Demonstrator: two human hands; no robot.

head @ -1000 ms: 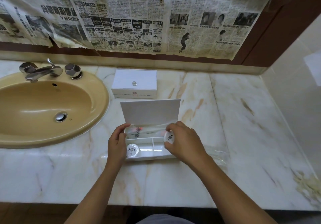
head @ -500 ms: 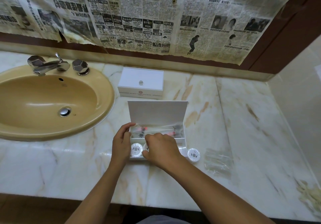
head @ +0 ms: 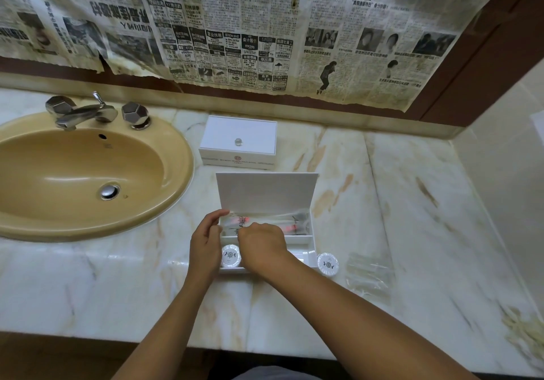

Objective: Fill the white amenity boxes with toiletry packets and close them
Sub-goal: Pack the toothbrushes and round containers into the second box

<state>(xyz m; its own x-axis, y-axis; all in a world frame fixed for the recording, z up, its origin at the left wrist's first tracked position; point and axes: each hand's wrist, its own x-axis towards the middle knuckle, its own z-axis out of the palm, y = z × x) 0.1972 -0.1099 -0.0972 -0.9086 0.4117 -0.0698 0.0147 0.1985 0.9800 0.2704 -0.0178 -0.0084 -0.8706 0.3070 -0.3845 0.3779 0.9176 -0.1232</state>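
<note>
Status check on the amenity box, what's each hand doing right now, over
Left hand steadying the open box at its left edge. Right hand over the front compartments; grip hidden. One round packet on the counter outside. Nothing in the way.

Right hand (head: 260,242): covers the middle of the open box (head: 310,239); fingertips and anything they hold hidden.
Clear wrapper (head: 369,273), lower right: blurred, contents unreadable.
Sink (head: 179,185): cut off at left edge.
Closed box (head: 238,141): front print too small to read.
</note>
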